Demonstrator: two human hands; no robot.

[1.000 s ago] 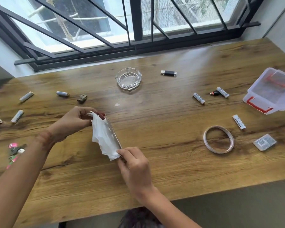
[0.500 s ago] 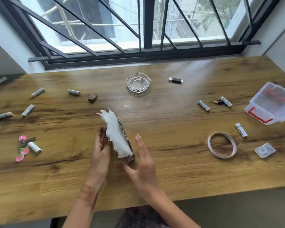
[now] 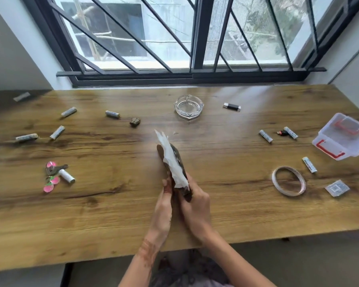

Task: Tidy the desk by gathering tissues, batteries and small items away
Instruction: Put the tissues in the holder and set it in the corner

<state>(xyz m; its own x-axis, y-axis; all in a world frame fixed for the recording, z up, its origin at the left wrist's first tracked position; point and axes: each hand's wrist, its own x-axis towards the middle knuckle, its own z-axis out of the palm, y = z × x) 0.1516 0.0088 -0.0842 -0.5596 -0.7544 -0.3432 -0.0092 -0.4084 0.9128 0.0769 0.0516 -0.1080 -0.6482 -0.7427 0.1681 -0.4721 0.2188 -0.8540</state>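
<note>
Left hand point(image 3: 163, 200) and right hand point(image 3: 195, 200) pinch white tissue point(image 3: 172, 160) (possibly 1 sheet).

Nine batteries point(image 3: 69, 112), one glass ashtray point(image 3: 188, 107), one tape ring point(image 3: 288, 180) and one clear box point(image 3: 340, 141) on the table point(image 3: 112, 214).

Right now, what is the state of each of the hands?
Left hand: closed on the tissue pack, at its near end.
Right hand: closed on the same pack, opposite side.

Single head-worn view, forward and down over desk point(image 3: 112, 204) toward window point(image 3: 174, 38).
</note>
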